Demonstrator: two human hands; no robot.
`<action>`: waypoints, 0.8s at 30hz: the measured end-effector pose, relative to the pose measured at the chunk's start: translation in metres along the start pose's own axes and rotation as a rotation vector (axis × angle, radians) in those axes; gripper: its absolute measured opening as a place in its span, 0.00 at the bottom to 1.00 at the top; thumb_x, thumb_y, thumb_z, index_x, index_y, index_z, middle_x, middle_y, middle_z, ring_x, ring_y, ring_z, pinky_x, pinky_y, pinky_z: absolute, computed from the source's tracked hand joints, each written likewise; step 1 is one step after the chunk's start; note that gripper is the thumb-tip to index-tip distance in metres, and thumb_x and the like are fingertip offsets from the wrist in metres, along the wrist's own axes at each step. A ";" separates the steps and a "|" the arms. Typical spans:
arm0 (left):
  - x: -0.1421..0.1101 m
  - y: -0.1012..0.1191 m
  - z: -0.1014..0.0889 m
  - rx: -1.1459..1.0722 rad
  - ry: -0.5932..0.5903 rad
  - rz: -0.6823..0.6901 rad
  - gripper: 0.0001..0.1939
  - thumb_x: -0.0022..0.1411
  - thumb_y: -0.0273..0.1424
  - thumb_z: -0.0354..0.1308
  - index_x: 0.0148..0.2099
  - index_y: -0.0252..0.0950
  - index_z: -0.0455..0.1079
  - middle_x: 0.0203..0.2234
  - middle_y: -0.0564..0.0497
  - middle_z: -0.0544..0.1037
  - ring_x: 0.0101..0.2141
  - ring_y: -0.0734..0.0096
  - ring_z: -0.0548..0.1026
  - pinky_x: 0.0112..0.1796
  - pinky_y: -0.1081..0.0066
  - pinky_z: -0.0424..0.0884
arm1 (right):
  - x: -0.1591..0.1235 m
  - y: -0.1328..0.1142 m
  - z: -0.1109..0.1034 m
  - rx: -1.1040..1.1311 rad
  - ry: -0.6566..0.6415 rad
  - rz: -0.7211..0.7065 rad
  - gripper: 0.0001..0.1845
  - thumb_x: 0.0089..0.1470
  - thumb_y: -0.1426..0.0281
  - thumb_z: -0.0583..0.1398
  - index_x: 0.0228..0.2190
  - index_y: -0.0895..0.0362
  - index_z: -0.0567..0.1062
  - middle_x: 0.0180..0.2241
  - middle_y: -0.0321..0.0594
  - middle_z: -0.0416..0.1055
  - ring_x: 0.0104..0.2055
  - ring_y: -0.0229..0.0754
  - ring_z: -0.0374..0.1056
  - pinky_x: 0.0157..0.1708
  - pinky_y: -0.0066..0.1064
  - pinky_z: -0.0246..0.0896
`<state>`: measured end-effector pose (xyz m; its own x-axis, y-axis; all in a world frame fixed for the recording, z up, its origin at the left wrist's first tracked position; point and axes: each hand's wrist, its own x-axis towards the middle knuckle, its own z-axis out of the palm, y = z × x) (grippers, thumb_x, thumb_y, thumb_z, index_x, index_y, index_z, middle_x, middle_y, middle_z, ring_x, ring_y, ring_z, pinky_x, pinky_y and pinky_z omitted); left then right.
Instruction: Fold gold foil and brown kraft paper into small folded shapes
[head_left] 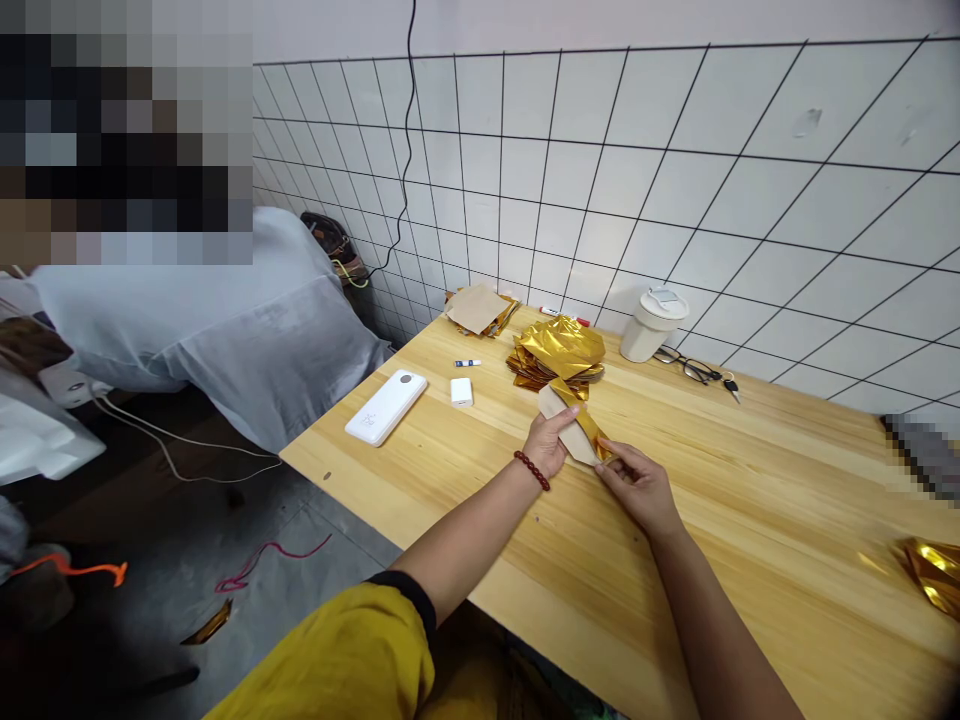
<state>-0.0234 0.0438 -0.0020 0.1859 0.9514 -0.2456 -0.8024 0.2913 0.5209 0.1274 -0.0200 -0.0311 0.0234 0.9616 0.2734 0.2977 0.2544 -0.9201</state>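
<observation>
Both of my hands hold one partly folded sheet of gold foil paper, its pale tan backing facing up and a gold strip folded along its right side. My left hand, with a dark red bead bracelet at the wrist, grips its lower left side, thumb on top. Pinching the near right corner is my right hand, thumb and fingers closed on the folded edge. Just beyond the sheet lies a pile of crinkled gold foil paper. Farther back left, a flatter stack of sheets shows a tan top.
On the wooden table are a white power bank, a white charger, a lidded cup, glasses and a key. Gold foil sits at the right edge. A person in pale clothing is at the left.
</observation>
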 end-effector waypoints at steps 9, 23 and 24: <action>0.000 -0.005 -0.003 0.057 0.004 0.002 0.19 0.39 0.27 0.72 0.37 0.30 0.76 0.31 0.43 0.82 0.40 0.57 0.79 0.50 0.57 0.69 | 0.002 -0.010 -0.008 0.204 0.129 0.098 0.17 0.53 0.56 0.63 0.38 0.55 0.78 0.45 0.47 0.74 0.28 0.37 0.67 0.29 0.31 0.66; -0.001 -0.003 -0.005 0.032 -0.060 -0.060 0.17 0.43 0.30 0.72 0.36 0.29 0.74 0.32 0.43 0.81 0.41 0.58 0.79 0.51 0.60 0.70 | 0.003 -0.006 -0.004 0.066 0.049 0.220 0.21 0.49 0.51 0.64 0.30 0.58 0.78 0.21 0.35 0.69 0.20 0.35 0.60 0.21 0.27 0.55; 0.000 -0.003 -0.005 0.013 -0.052 -0.052 0.15 0.45 0.30 0.71 0.36 0.30 0.74 0.32 0.43 0.81 0.41 0.59 0.79 0.51 0.60 0.69 | 0.003 -0.006 -0.005 0.077 0.051 0.229 0.22 0.48 0.50 0.64 0.30 0.58 0.77 0.20 0.35 0.69 0.20 0.35 0.60 0.21 0.27 0.55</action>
<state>-0.0238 0.0427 -0.0074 0.2564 0.9388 -0.2301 -0.7836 0.3413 0.5192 0.1302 -0.0187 -0.0234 0.1309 0.9891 0.0669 0.2059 0.0388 -0.9778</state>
